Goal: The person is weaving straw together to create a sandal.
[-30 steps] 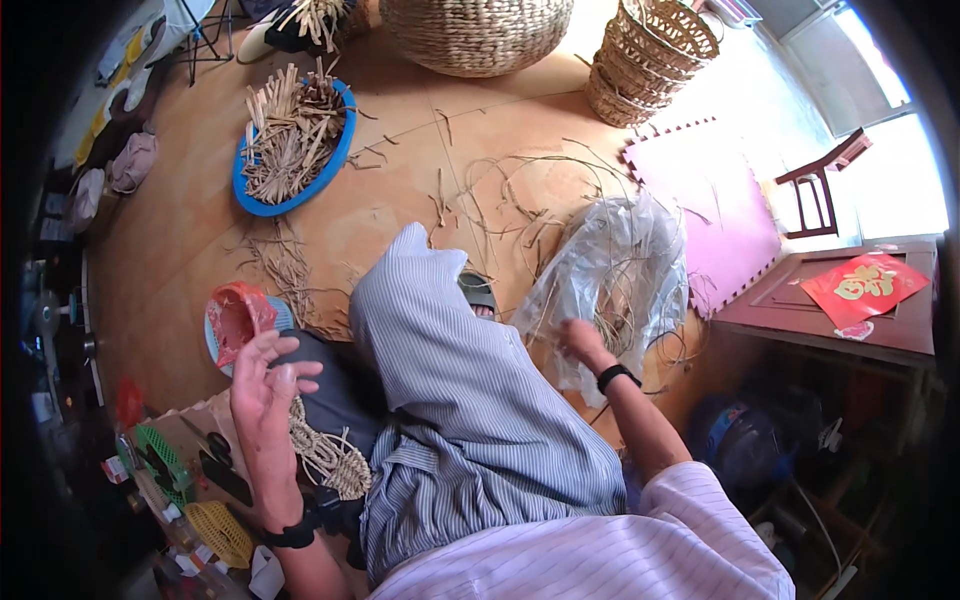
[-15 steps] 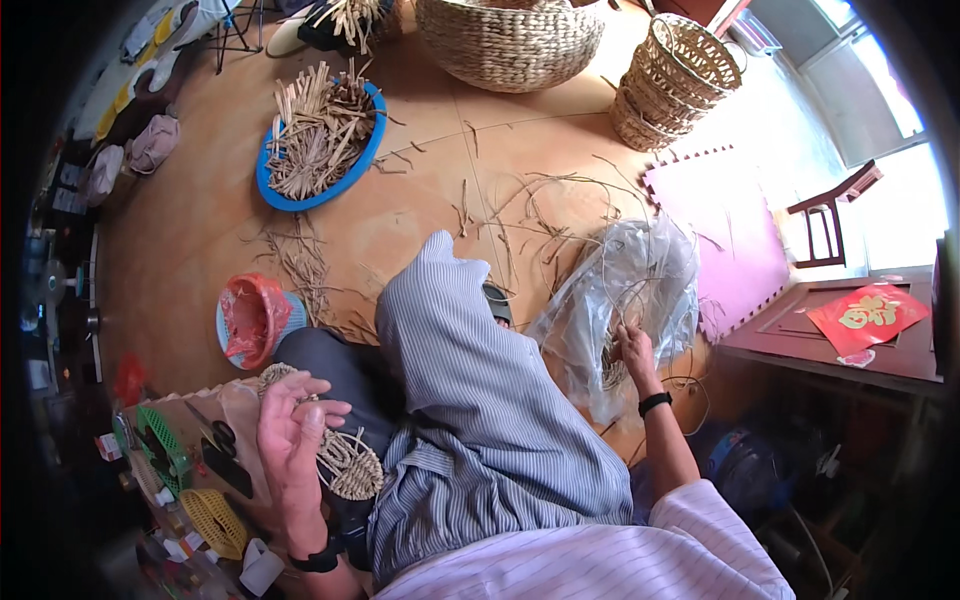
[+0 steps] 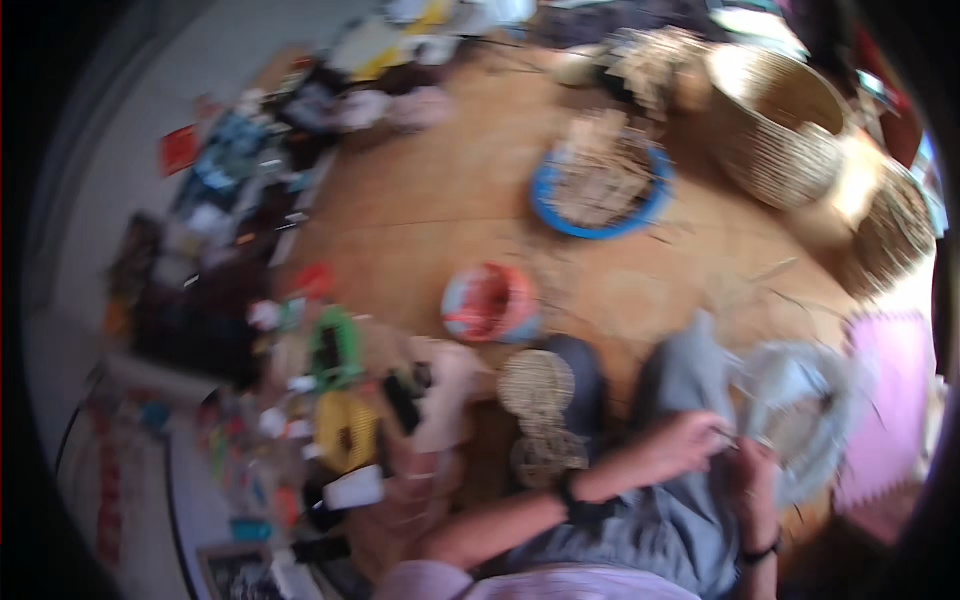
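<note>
My left hand (image 3: 688, 442) reaches across my lap to the right, fingertips pinched on a thin strand that is blurred. Close beside it, my right hand (image 3: 755, 474) is also closed, at the near edge of a clear plastic bag (image 3: 858, 385); a thin strand seems to run between both hands. Coiled pale plant fibre (image 3: 798, 425) shows inside the bag. A woven straw piece (image 3: 537, 384) with a rounded end lies by my left knee, its lower part (image 3: 548, 456) partly hidden by my left forearm.
Ahead stand a blue basin (image 3: 590, 230) of dry straw and a red-lined bucket (image 3: 489, 302). Woven baskets (image 3: 785, 130) are at far right, above a pink foam mat (image 3: 882, 400). On the left are a green basket (image 3: 335, 347) and a yellow basket (image 3: 346, 430).
My view has swung left and blurred. My left hand has moved from beside the woven piece across to my right hand, its fingers now pinched. My right hand stays by the bag.
</note>
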`<action>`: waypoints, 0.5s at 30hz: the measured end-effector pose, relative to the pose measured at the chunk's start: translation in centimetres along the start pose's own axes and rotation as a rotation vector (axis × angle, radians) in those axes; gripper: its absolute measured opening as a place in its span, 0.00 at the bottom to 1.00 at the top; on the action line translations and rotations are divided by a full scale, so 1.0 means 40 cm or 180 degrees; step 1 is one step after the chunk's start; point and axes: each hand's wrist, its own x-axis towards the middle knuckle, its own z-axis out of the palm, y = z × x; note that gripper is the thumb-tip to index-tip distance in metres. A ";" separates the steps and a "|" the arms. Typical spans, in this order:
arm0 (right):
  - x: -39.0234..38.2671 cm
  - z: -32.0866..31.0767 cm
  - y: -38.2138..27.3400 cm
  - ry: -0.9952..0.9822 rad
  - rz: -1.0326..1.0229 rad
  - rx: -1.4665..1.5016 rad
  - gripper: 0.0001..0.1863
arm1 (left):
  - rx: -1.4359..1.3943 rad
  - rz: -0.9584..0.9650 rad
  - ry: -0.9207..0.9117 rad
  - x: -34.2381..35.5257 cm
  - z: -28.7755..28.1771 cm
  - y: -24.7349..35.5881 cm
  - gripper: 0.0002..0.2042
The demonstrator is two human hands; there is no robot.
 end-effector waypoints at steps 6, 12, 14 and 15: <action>-0.001 -0.039 0.258 0.0210 -0.0508 -0.0880 0.07 | 0.1901 0.1317 0.0663 0.072 0.045 -0.005 0.08; 0.028 -0.059 0.510 0.0377 -0.0032 -0.0075 0.21 | 0.0827 0.1055 0.0604 0.090 0.071 0.088 0.08; 0.012 -0.057 0.690 0.0677 0.0630 0.1638 0.26 | 0.0664 0.1120 0.0540 0.092 0.091 0.134 0.09; 0.005 -0.079 0.772 0.0663 0.0626 0.1636 0.26 | 0.0522 0.1171 0.0540 0.089 0.095 0.147 0.10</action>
